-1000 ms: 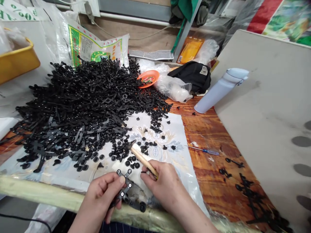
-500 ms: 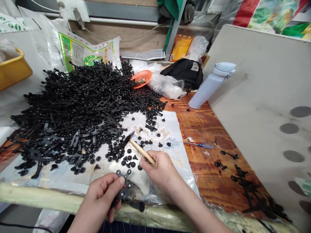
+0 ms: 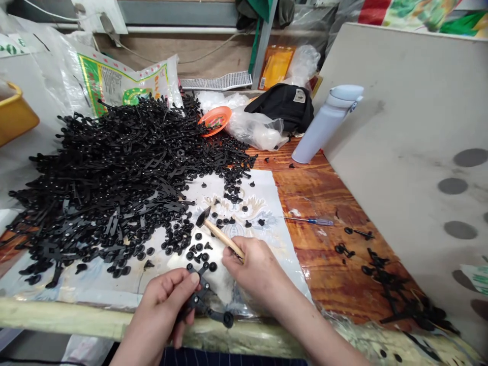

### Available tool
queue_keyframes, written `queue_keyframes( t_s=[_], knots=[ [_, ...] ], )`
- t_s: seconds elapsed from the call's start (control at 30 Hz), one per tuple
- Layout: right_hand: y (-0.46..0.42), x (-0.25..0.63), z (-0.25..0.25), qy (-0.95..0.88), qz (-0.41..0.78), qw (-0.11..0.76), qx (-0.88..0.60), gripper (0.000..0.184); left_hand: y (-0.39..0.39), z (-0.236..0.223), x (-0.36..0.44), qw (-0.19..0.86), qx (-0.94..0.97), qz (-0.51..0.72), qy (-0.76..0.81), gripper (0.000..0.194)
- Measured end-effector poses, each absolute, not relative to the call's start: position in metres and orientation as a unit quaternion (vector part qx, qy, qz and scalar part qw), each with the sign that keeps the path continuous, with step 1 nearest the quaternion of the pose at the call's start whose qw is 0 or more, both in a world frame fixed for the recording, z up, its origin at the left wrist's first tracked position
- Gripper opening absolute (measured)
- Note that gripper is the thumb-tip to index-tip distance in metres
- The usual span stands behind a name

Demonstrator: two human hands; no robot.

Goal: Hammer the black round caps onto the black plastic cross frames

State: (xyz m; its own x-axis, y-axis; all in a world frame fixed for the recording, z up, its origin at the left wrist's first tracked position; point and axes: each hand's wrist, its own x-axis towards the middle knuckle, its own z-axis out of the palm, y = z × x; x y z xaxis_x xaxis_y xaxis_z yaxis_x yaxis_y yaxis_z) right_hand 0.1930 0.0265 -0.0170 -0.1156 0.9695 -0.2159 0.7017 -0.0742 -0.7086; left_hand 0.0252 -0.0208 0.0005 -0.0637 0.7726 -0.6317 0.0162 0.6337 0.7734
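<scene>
My left hand (image 3: pixel 168 302) pinches a black jointed plastic assembly (image 3: pixel 206 300) near the table's front edge, thumb on top of it. My right hand (image 3: pixel 253 269) is closed on the wooden handle of a small hammer (image 3: pixel 219 233), whose dark head points up and left over loose black round caps (image 3: pixel 198 251). A big heap of black plastic strips (image 3: pixel 114 168) fills the left half of the table. Both hands rest over a white patterned sheet (image 3: pixel 267 203).
A white bottle (image 3: pixel 324 127) leans against a grey board (image 3: pixel 412 142) on the right. A blue-handled screwdriver (image 3: pixel 310 221) and finished black assemblies (image 3: pixel 392 290) lie on the wood. Behind are an orange dish (image 3: pixel 214 119), black pouch (image 3: pixel 284 104), printed bag (image 3: pixel 122 84) and yellow tub (image 3: pixel 13 114).
My right hand shifted slightly away from me with the hammer, its head now raised above the caps. My left hand keeps the assembly. The camera tilted a little.
</scene>
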Motion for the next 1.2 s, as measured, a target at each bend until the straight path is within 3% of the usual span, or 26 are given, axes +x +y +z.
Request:
queue_keyframes(
  t_s=[0.27, 0.8, 1.0, 1.2],
  knots=[
    [0.025, 0.193, -0.013, -0.652, 0.34, 0.186, -0.652, 0.024, -0.02, -0.003, 0.032, 0.615, 0.296, 0.322, 0.656, 0.034],
    [0.022, 0.196, -0.002, -0.658, 0.348, 0.183, -0.643, 0.006, -0.02, -0.003, 0.035, 0.593, 0.307, 0.31, 0.677, 0.032],
    [-0.007, 0.228, 0.021, -0.665, 0.425, 0.318, -0.526, 0.038, -0.02, -0.005, 0.036, 0.582, 0.331, 0.303, 0.678, 0.039],
    [-0.03, 0.256, 0.005, -0.749, 0.391, 0.219, -0.489, 0.049, -0.02, -0.015, 0.033, 0.567, 0.382, 0.304, 0.663, 0.042]
  ],
)
